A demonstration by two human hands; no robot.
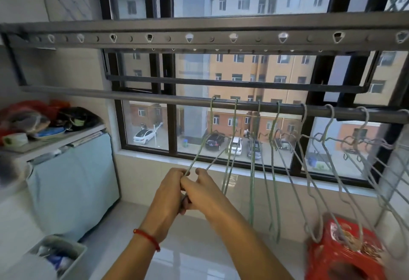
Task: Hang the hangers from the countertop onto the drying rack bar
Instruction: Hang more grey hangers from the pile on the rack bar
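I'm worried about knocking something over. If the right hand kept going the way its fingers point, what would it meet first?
Probably the left hand, already touching it around the green hanger both grip. Past that, the covered appliance, though depth is unclear.

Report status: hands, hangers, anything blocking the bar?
Left hand and right hand both grip the bottom of the leftmost green hanger. Its hook is over the bar, beside other hung hangers. Bar to its left is free.

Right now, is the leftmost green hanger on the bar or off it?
On. The leftmost green hanger's hook sits over the bar; both hands, left and right, grip its lower wires.
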